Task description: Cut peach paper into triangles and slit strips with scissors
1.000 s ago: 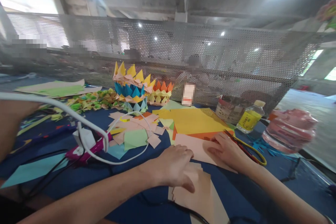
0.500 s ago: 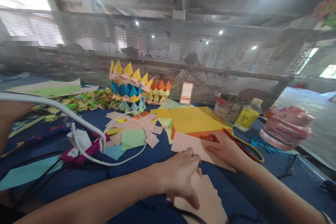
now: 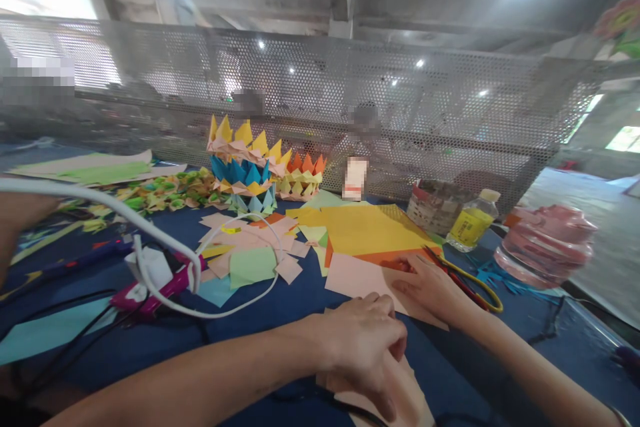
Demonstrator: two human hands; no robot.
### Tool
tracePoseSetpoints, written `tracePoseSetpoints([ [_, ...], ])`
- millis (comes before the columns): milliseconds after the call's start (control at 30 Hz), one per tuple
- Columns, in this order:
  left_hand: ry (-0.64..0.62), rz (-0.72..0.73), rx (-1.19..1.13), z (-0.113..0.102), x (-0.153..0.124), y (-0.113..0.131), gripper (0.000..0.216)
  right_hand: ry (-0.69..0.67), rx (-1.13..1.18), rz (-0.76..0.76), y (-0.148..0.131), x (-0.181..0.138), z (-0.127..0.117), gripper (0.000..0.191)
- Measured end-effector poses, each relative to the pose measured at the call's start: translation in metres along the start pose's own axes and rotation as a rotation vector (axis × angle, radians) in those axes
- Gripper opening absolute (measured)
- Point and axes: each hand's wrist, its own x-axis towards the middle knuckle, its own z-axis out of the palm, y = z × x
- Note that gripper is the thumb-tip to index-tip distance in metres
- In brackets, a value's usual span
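My left hand [image 3: 367, 347] is over a small stack of pale pink paper pieces [image 3: 405, 390] at the front of the table. Its fingers curl over the far side and the thumb lies on the near side, with the upper paper bowed between them. My right hand [image 3: 433, 283] lies with fingers stretched on a larger pink sheet [image 3: 353, 277]. Beneath that sheet's far edge show an orange sheet [image 3: 367, 258] and a yellow sheet [image 3: 377, 227]. Yellow-handled scissors [image 3: 473, 280] lie beside my right hand, partly hidden by it.
Folded paper crowns [image 3: 245, 173] stand at the back, near a heap of folded pieces [image 3: 175, 190]. A magenta power strip [image 3: 155, 290] and a white cable [image 3: 115, 207] lie to the left, near another person's arm [image 3: 20, 220]. A yellow-labelled bottle [image 3: 470, 223] and a pink jug [image 3: 547, 247] stand right.
My left hand has shifted slightly right and its fingers have curled in over the paper stack, whose upper paper now bows. My right hand stays on the pink sheet.
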Motion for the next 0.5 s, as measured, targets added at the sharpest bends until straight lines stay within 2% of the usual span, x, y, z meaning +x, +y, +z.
tracePoseSetpoints([
  [233, -0.008, 0.006, 0.002, -0.0004, 0.0006, 0.0002, 0.062, 0.010, -0.039, -0.017, 0.0016, -0.0003, 0.0008, 0.023],
  [333, -0.050, 0.018, 0.009, -0.0024, 0.0044, -0.0006, 0.057, 0.008, -0.064, -0.046, 0.0024, -0.0003, 0.0018, 0.022],
  [500, -0.085, 0.012, 0.012, -0.0066, 0.0064, -0.0029, 0.045, -0.019, -0.041, -0.007, 0.0035, -0.0004, 0.0018, 0.024],
])
